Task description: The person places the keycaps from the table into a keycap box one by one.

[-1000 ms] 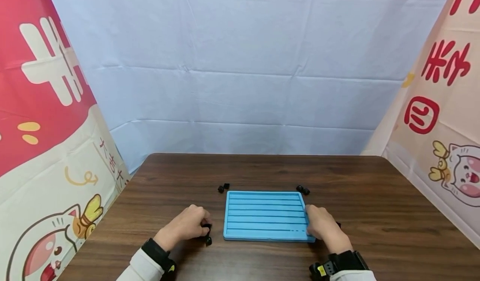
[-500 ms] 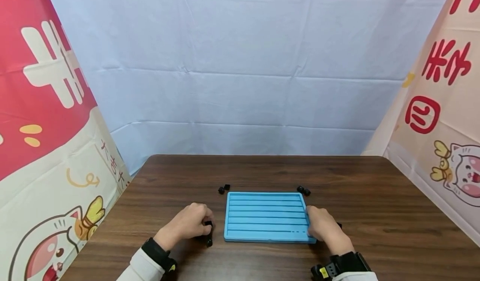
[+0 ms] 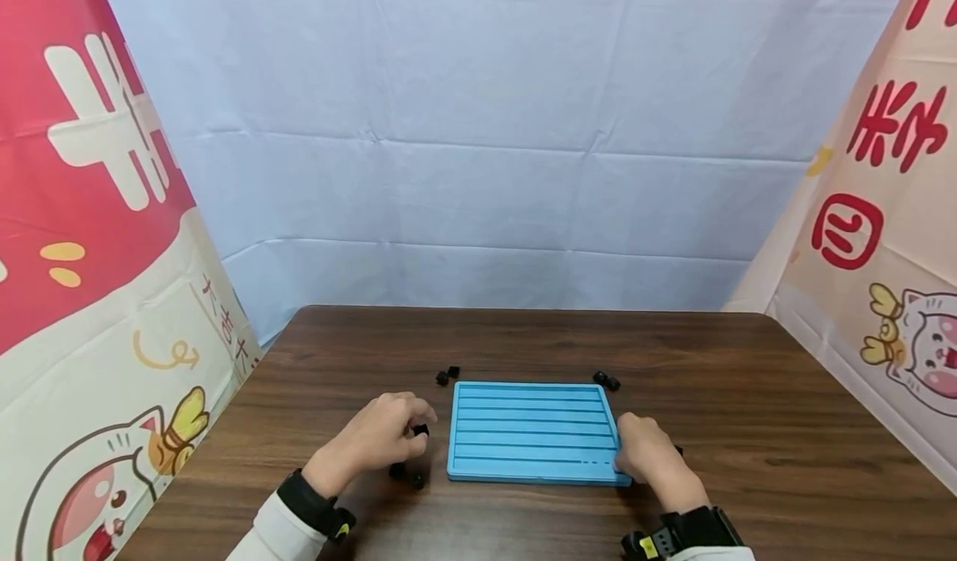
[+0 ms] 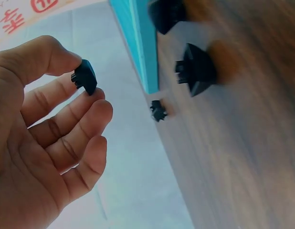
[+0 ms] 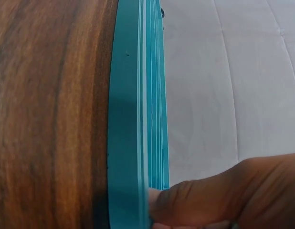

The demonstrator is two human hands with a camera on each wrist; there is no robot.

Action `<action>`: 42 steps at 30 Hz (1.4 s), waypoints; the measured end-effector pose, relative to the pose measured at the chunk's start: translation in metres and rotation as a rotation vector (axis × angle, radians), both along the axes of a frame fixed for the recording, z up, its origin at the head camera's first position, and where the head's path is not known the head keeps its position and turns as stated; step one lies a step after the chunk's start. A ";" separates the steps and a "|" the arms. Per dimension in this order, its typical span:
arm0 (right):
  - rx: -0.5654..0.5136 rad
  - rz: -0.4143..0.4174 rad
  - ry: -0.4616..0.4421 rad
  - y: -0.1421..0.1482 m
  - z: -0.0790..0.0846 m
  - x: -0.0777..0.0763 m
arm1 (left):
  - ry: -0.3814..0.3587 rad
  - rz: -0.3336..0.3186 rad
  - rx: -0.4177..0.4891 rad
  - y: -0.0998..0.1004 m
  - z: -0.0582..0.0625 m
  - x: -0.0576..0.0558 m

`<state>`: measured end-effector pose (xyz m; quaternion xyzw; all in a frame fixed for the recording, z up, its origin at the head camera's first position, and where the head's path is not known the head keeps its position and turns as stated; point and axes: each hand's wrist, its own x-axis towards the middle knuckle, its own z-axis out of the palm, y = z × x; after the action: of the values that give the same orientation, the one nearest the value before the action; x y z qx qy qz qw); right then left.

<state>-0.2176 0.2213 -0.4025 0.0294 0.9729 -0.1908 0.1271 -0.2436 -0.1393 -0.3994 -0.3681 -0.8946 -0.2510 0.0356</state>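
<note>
My left hand [image 3: 385, 436] is raised a little off the table, left of the blue tray [image 3: 534, 432]. In the left wrist view its thumb and a finger pinch a small black plastic piece with short prongs [image 4: 85, 76]; the other fingers are loosely bent. Two similar black pieces [image 3: 407, 474] lie on the table below this hand. My right hand [image 3: 652, 453] grips the right side of the ridged tray, its thumb [image 5: 200, 200] over the rim in the right wrist view. The other right fingers are mostly hidden.
More black pieces lie behind the tray, some at its far left corner [image 3: 447, 376] and some at its far right corner [image 3: 606, 380]. Another black piece [image 3: 679, 450] shows partly behind my right hand. A pale cloth [image 3: 478, 145] hangs behind the brown table [image 3: 523, 337].
My left hand has lifted slightly from the table with a black piece between thumb and finger, uncovering the pieces below it. The right hand stays on the tray, which has barely moved.
</note>
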 end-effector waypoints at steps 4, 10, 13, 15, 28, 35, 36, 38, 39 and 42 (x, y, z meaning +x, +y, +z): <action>-0.018 0.007 -0.033 0.001 0.001 0.000 | 0.022 -0.008 0.034 0.002 0.003 -0.002; -0.024 0.017 -0.001 0.000 0.001 0.001 | 0.071 -0.043 0.081 0.003 0.005 -0.006; -0.015 0.020 0.012 0.000 0.000 0.000 | 0.063 -0.044 0.103 0.003 0.006 -0.006; -0.013 0.016 0.013 0.000 0.000 -0.001 | 0.046 -0.037 0.109 0.003 0.007 -0.007; -0.011 0.036 0.013 -0.001 0.001 0.000 | -0.049 0.010 0.140 0.011 0.007 -0.004; -0.013 0.034 0.012 -0.002 0.002 0.003 | -0.064 0.023 0.140 0.015 0.008 -0.003; -0.011 0.039 0.015 -0.002 0.002 0.003 | -0.070 0.027 0.142 0.015 0.008 -0.003; -0.012 0.047 0.023 -0.003 0.002 0.004 | -0.085 0.035 0.146 0.015 0.008 -0.004; -0.014 0.047 0.026 -0.002 0.001 0.004 | -0.093 0.037 0.150 0.015 0.008 -0.004; -0.016 0.033 0.026 -0.002 0.001 0.004 | -0.105 0.041 0.153 0.016 0.008 -0.004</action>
<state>-0.2132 0.2197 -0.4013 0.0097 0.9733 -0.1969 0.1180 -0.2480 -0.1236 -0.3911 -0.3322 -0.8809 -0.3365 0.0220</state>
